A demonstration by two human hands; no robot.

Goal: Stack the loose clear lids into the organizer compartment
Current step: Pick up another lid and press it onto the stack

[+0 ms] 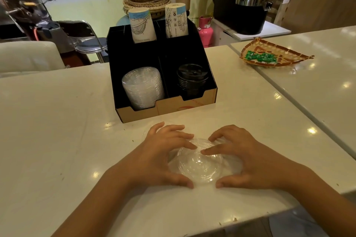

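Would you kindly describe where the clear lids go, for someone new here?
Find the black organizer on the white counter. Its front left compartment holds the stack of clear lids; the neighbouring right compartment holds black lids instead.

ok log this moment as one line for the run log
left hand: on loose clear lids | right hand: same | lids: on table | organizer: front-left compartment has clear lid stack

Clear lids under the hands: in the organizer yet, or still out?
Out. The loose clear lids lie on the counter between left hand and right hand, in front of the organizer.
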